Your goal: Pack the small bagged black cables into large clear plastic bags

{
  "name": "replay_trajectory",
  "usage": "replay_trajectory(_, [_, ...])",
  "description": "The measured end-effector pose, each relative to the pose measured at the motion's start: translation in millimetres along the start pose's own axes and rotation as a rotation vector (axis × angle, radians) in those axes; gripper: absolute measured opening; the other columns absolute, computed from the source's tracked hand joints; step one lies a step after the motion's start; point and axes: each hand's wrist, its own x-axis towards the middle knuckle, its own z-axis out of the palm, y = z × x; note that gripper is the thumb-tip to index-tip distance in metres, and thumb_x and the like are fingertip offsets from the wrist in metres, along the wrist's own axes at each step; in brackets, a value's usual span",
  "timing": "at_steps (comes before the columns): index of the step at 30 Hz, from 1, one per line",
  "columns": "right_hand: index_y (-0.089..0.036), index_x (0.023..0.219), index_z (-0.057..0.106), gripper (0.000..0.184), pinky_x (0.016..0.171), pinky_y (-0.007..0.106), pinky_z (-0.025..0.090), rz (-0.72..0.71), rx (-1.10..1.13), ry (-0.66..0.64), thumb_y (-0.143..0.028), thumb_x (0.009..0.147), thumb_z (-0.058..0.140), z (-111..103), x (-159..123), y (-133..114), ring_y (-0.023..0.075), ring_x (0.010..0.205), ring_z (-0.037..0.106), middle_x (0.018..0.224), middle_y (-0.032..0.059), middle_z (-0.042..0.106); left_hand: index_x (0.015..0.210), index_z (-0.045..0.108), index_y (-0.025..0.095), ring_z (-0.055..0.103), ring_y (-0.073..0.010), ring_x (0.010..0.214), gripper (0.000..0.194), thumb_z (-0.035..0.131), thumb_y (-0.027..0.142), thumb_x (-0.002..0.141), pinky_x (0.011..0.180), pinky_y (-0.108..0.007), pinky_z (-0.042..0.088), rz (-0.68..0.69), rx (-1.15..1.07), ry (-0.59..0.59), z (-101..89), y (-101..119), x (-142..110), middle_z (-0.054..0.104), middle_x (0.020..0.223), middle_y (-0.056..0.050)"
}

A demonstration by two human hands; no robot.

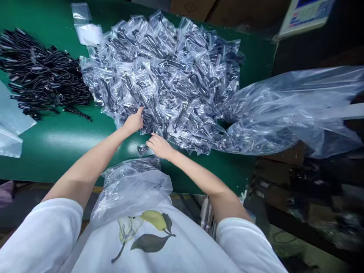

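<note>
My left hand [134, 121] is at the near edge of a large pile of small clear zip bags [170, 76], each with dark cable inside. One of its fingers stretches out against the bags, and the others bend down out of sight. My right hand [160, 146] lies just to the right and nearer to me, its fingers loosely spread and slightly bent at the pile's edge. Beside those fingertips is one bagged cable [143, 149], a little apart from the pile. Neither hand shows a firm grip. A large clear plastic bag [133, 185] sits against my waist at the table edge.
Loose black cables [42, 76] lie heaped at the left of the green table [65, 140], near flat plastic bags [11, 121]. A big clear sack [298, 110] holding more bagged cables hangs over the right end. A scale-like device [305, 17] stands at the upper right.
</note>
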Motion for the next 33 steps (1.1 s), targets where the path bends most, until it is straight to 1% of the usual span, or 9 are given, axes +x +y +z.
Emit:
replay_trajectory(4, [-0.022,0.102,0.056,0.016,0.075,0.033,0.046,0.369,0.367,0.331,-0.031,0.088,0.057,4.0,-10.7,-7.6,0.0178,0.075,0.052,0.083,0.001,0.054,0.144,0.044,0.004,0.072,-0.0267,0.101,0.057,0.046,0.01,0.087,0.098,-0.039,0.05,-0.022,-0.022,0.101,10.0,0.4,1.7,0.076,0.102,-0.018])
replay_trajectory(7, [-0.022,0.098,0.057,0.026,0.06,0.026,0.037,0.404,0.845,0.306,-0.042,0.083,0.063,-7.1,-7.6,-11.3,0.0118,0.06,0.039,0.07,-0.005,0.042,0.139,0.049,0.008,0.072,-0.025,0.099,0.054,0.045,0.011,0.086,0.095,-0.036,0.051,-0.021,-0.096,0.129,12.8,-3.6,-5.4,0.077,0.102,-0.015])
replay_trajectory(10, [-0.02,0.096,0.059,0.033,0.063,0.026,0.04,0.335,1.006,0.247,-0.045,0.077,0.069,-21.7,-4.5,-12.7,0.0112,0.062,0.041,0.069,-0.0055,0.042,0.138,0.051,0.014,0.073,-0.0217,0.092,0.052,0.043,0.012,0.087,0.088,-0.032,0.053,-0.007,-0.17,0.138,9.6,-11.6,-23.1,0.078,0.099,-0.009])
replay_trajectory(12, [-0.02,0.095,0.059,0.025,0.068,0.028,0.043,0.317,0.828,0.236,-0.038,0.079,0.067,-30.0,-7.6,-12.1,0.0128,0.068,0.047,0.075,-0.0032,0.05,0.136,0.054,0.017,0.072,-0.0225,0.09,0.048,0.045,0.016,0.089,0.085,-0.031,0.052,-0.006,-0.091,0.163,4.5,-17.7,-39.6,0.077,0.098,-0.007])
replay_trajectory(15, [-0.019,0.09,0.061,0.006,0.074,0.031,0.041,0.293,0.104,0.212,-0.018,0.084,0.057,-41.2,-18.4,-9.2,0.0169,0.078,0.053,0.086,0.0023,0.059,0.131,0.062,0.022,0.071,-0.027,0.09,0.041,0.048,0.025,0.092,0.082,-0.034,0.049,-0.032,0.158,0.187,-6.0,-25.5,-65.8,0.076,0.097,-0.009])
replay_trajectory(20, [-0.012,0.106,0.067,0.034,0.076,0.037,0.036,-0.064,-0.868,-0.099,-0.006,0.099,0.034,-51.0,-9.6,1.0,0.0236,0.09,0.055,0.096,0.0132,0.066,0.132,0.064,0.023,0.068,-0.0308,0.091,0.04,0.044,0.033,0.099,0.079,-0.038,0.047,-0.053,0.346,0.211,-17.8,-38.9,-99.2,0.072,0.091,-0.012])
replay_trajectory(23, [-0.012,0.119,0.064,0.038,0.075,0.037,0.035,-0.237,-1.061,-0.176,-0.004,0.1,0.032,-45.6,25.2,7.2,0.0245,0.095,0.054,0.109,0.015,0.065,0.122,0.07,0.022,0.063,-0.0342,0.103,0.034,0.048,0.031,0.097,0.086,-0.044,0.047,0.033,0.399,0.265,-15.6,-51.1,-111.4,0.069,0.1,-0.015])
replay_trajectory(27, [-0.012,0.109,0.066,0.034,0.075,0.038,0.035,-0.245,-1.169,-0.197,-0.004,0.099,0.035,-32.5,53.8,5.6,0.0259,0.098,0.053,0.11,0.0145,0.064,0.106,0.071,0.019,0.058,-0.0333,0.11,0.025,0.051,0.031,0.096,0.092,-0.046,0.047,0.11,0.34,0.378,-10.9,-70.6,-121.5,0.062,0.118,-0.017])
replay_trajectory(33, [-0.014,0.108,0.065,0.03,0.085,0.037,0.036,-0.278,-1.098,-0.139,-0.008,0.101,0.036,-4.4,-39.5,3.8,0.0247,0.102,0.051,0.114,0.0132,0.064,0.11,0.068,0.019,0.064,-0.0235,0.085,0.024,0.051,0.024,0.095,0.074,-0.032,0.047,0.369,0.352,0.048,5.4,-78.0,-120.1,0.063,0.098,-0.009])
